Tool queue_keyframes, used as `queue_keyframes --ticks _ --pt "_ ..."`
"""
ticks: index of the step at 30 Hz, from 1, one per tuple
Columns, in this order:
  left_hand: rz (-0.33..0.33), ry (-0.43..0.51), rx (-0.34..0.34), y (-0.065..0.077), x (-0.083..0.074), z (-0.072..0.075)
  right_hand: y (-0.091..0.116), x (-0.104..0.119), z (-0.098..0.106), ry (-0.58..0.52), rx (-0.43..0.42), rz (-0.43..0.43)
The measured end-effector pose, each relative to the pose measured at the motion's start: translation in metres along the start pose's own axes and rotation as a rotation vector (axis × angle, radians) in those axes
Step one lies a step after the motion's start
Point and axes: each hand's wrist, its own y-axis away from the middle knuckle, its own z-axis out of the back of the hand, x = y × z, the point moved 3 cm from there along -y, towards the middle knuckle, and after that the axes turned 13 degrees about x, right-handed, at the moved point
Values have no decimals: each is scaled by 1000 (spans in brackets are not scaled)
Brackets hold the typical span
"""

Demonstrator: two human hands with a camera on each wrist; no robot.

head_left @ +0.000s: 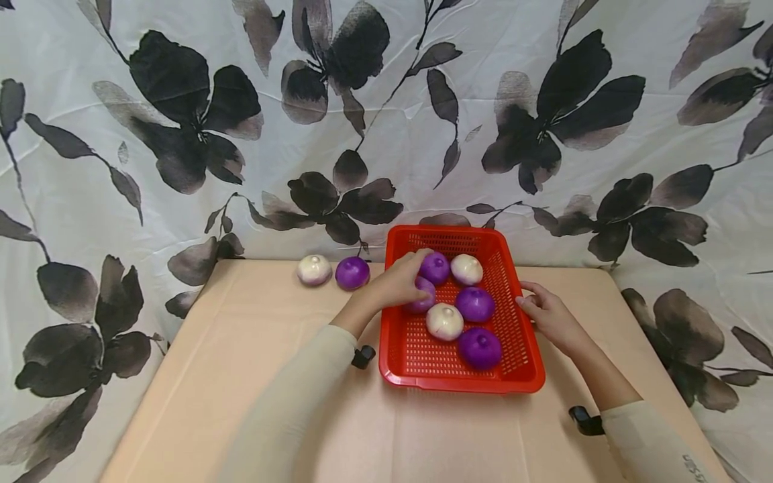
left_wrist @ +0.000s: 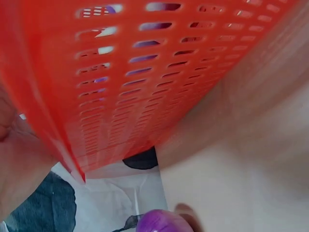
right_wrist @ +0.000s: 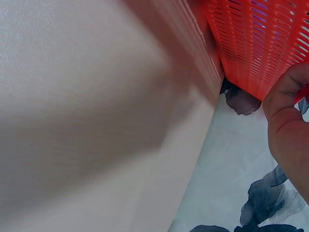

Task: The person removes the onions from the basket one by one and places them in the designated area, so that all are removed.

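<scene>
A red plastic basket (head_left: 461, 382) with a slotted floor holds several purple and white onions. My left hand (head_left: 398, 280) reaches in over the left rim, its thumb and fingers around a purple onion (head_left: 436, 268) near the back. Under the thumb sits another purple onion (head_left: 421, 302), partly covered. The right hand (head_left: 549, 315) grips the basket's right rim, thumb on top; the right wrist view shows this thumb (right_wrist: 285, 96) against the red side. Closer to the front of the basket are a white onion (head_left: 444, 322) and a purple onion (head_left: 480, 349).
Outside the basket, to its left, a white onion (head_left: 314, 270) and a purple onion (head_left: 353, 273) lie at the table's back edge. The beige table (head_left: 241, 376) meets a flower-printed cloth (head_left: 423, 154) behind. Dark wrist cameras (head_left: 364, 357) hang at both wrists.
</scene>
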Motion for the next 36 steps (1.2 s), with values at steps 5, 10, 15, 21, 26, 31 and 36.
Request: queue_keyframes --ticks 5,10,15,21,26,31,36 --pt "43 -64 40 -5 -1 -4 1 0 -1 -12 -6 18" --pt "62 -101 76 -7 -3 -7 1 0 -2 -22 -1 5" --pt "86 -139 81 -11 -3 -9 1 0 -2 -13 -3 -13" --pt "130 -160 95 -13 -2 -10 1 -1 -1 -10 -8 -13" --pt "167 -211 120 -16 -1 -15 1 -2 -1 -13 -9 -10" --pt "181 -312 139 -19 1 -20 0 -4 -1 -24 -7 -4" --pt "169 -366 133 -20 0 -23 0 -4 0 -22 -8 -1"
